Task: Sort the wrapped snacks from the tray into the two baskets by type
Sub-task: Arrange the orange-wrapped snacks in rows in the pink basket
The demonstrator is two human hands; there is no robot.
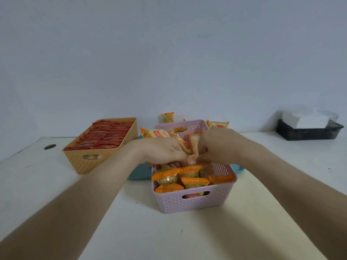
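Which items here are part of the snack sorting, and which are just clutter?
Job: left hand, right hand, held snacks between them, pink basket, tan basket with red snacks, teal tray, loose snacks behind the pink basket.
Lying about: black bin holding white items, cable hole in the table.

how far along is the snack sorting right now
Well along, it seems. Done: the tan basket is packed with red packets, and the pink basket holds rows of orange packets. In hand: the left hand and right hand grip a bunch of the orange kind over the pink basket. Left: at least three loose packets lie behind it, near the teal tray.
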